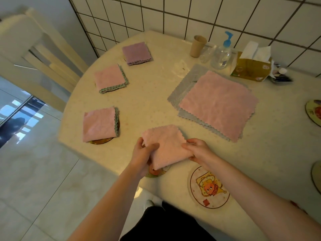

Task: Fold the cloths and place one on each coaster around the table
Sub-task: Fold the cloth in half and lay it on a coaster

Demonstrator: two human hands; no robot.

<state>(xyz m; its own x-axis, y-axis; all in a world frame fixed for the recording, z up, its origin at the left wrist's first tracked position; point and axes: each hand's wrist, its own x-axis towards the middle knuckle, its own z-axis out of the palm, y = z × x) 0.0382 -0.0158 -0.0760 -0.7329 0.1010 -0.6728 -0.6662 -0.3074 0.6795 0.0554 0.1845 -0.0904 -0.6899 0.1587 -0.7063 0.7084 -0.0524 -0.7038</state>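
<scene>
With your left hand [141, 154] and right hand [196, 150] both pinching the folded pink cloth [164, 146] at the table's [156, 105] near edge, centre it squarely over the half-hidden coaster [156, 172] before letting go.

I can read no word, number or brand anywhere in front of me. The olive-yellow cardboard tissue box [250, 67] by the tiled wall carries small white and red marks on its face, too blurred for me to make out. The round white coaster with a cartoon figure [209, 187] near my right arm has a small red square stamp under the drawing, and whatever is in it is too small to tell. The round pale coaster at the table's right edge [313, 113] shows a dark mark I cannot read either.
</scene>
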